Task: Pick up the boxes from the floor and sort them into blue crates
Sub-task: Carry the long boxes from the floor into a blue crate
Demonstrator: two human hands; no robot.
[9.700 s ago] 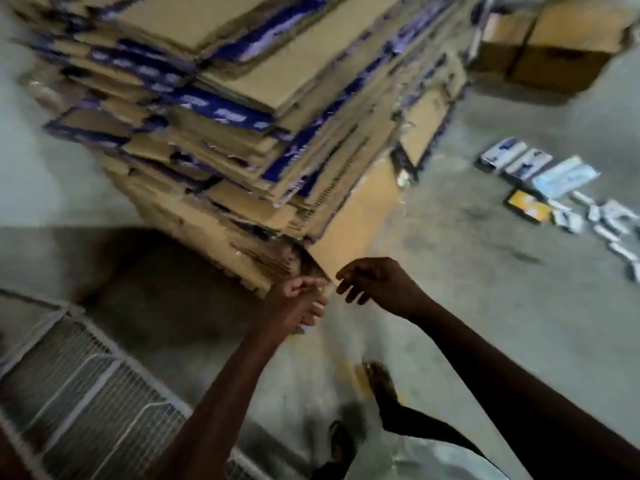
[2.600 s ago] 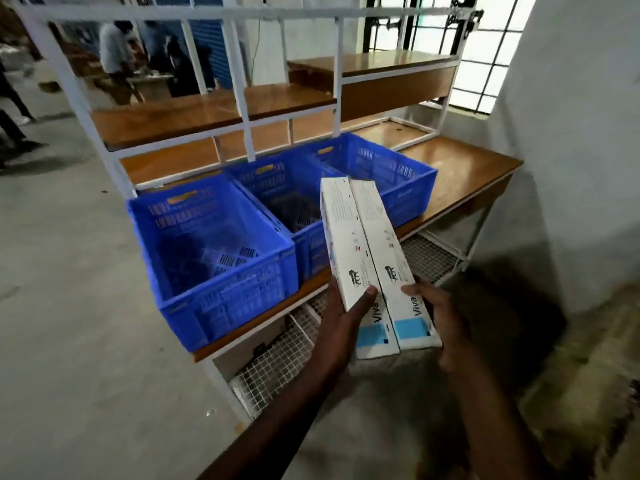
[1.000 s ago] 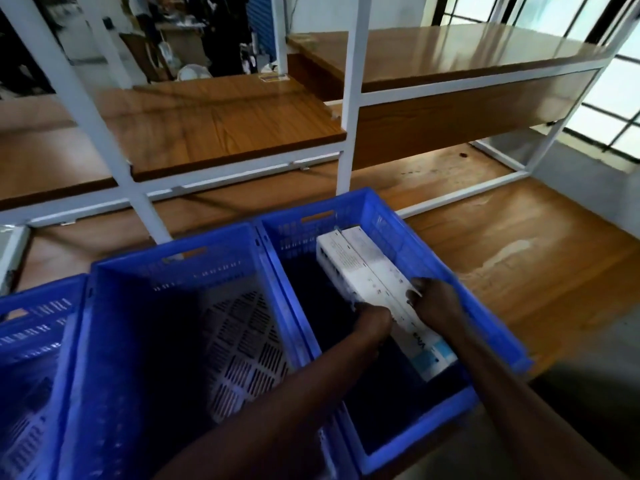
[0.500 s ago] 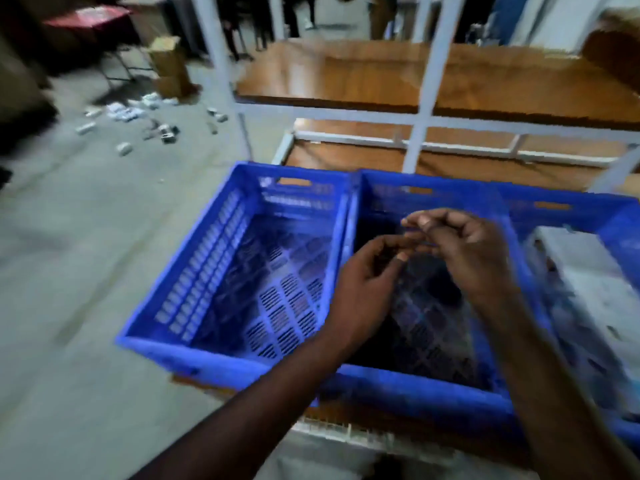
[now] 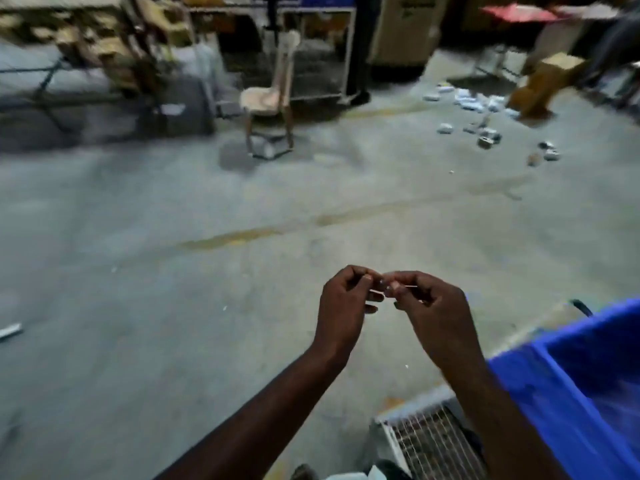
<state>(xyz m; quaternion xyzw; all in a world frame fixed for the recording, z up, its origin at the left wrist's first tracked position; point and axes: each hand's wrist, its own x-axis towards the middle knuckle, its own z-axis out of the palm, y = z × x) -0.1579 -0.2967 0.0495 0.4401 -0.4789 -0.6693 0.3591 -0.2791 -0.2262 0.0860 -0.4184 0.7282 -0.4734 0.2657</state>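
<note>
Head view: near right, a blue crate (image 5: 540,403) is cut off by the frame edge. Above the floor (image 5: 207,323), the left hand (image 5: 341,306) and right hand (image 5: 433,310) curl fingertip to fingertip; blur hides whether they pinch anything. Far right, blurred boxes (image 5: 485,135) lie scattered.

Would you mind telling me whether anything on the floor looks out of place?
Yes: small boxes lie scattered loose across the concrete floor at far right, beside a cardboard carton, rather than stacked or crated.

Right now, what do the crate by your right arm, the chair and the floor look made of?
Blue crate: likely moulded plastic, uniform bright colour. Chair: looks wooden, pale tan, blurred. Floor: bare concrete, matte grey, stained.
</note>
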